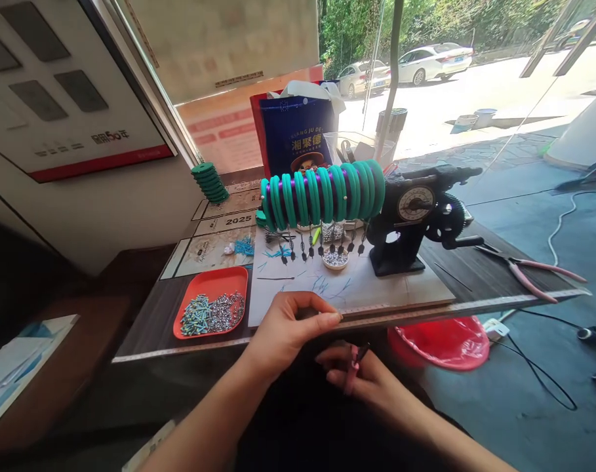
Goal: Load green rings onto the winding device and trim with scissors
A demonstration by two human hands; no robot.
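Cluttered worktable beside street window

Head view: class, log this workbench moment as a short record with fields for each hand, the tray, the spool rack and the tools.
left hand: fingers curled at the table edge
right hand: below the edge, holding small pink-handled tool
orange tray: left of white mat, small metal and blue parts inside
green spools: row on a purple bar
black winder: dial faces us
pink pliers: far right

Ahead of your left hand, bare board lies open; the tray blocks leftward, hanging weights and winder beyond.
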